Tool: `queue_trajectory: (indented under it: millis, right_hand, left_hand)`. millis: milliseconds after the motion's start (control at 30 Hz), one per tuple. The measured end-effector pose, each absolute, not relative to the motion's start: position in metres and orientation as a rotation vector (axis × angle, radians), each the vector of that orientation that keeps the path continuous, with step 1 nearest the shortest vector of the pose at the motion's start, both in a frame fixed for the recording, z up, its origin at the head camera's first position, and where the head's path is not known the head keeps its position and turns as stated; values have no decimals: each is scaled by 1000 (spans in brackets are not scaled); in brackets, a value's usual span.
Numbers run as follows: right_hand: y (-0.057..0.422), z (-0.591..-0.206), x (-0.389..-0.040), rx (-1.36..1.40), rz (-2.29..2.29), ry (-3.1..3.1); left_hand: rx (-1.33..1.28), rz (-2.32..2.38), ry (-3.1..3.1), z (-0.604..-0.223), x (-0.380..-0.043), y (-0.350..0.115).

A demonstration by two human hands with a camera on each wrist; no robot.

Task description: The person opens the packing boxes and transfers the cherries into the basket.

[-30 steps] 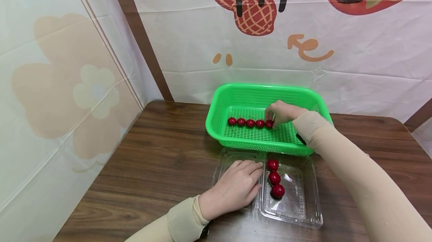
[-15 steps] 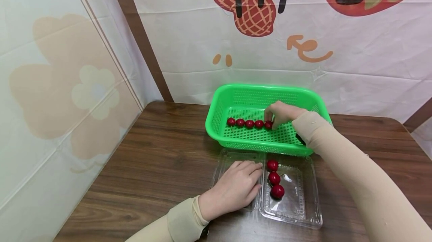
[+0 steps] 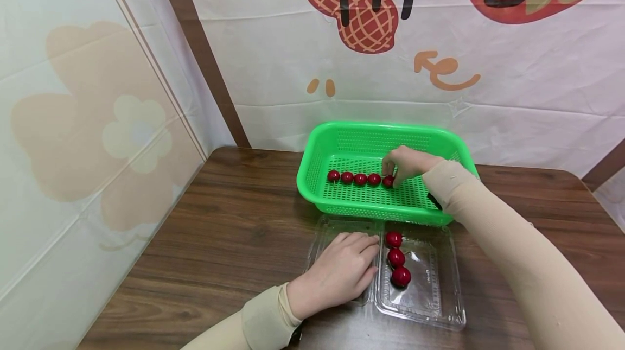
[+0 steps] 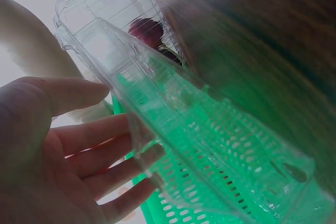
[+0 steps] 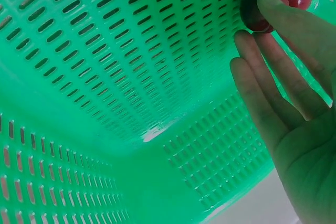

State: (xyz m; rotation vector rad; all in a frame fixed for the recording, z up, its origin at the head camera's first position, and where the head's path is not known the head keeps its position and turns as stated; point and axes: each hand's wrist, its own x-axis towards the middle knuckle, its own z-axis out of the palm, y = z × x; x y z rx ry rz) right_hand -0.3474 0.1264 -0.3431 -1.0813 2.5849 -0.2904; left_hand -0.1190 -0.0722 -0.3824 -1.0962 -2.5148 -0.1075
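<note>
A white printed cloth hangs at twelve o'clock behind the dark wood-grained table. On that stands the green perforated plastic basket; at its six o'clock lies the clear plastic two-part container. The left hand rests on the container's left half, fingers nearly straight, gripping nothing. The right hand, inside the basket and by far the nearer, is narrow, thumb and fingertips pinching the round, glossy dark red end cherry at its eight o'clock; from the left hand it lies at one o'clock. Four matching cherries continue the row, its long axis running nine to three. The container's right half lies between five and six o'clock of the pinched fruit, with the basket's near wall standing between. Three more red cherries line that half's nine o'clock side, twelve to six, just beside the left fingertips.
</note>
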Motion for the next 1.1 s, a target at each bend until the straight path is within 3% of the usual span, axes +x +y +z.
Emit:
queue_trajectory:
  millis: [1100]
  right_hand:
    - [126, -329, -348, -1090, -215, 2644]
  left_hand:
    - [-1095, -123, -2503, -382, -119, -72]
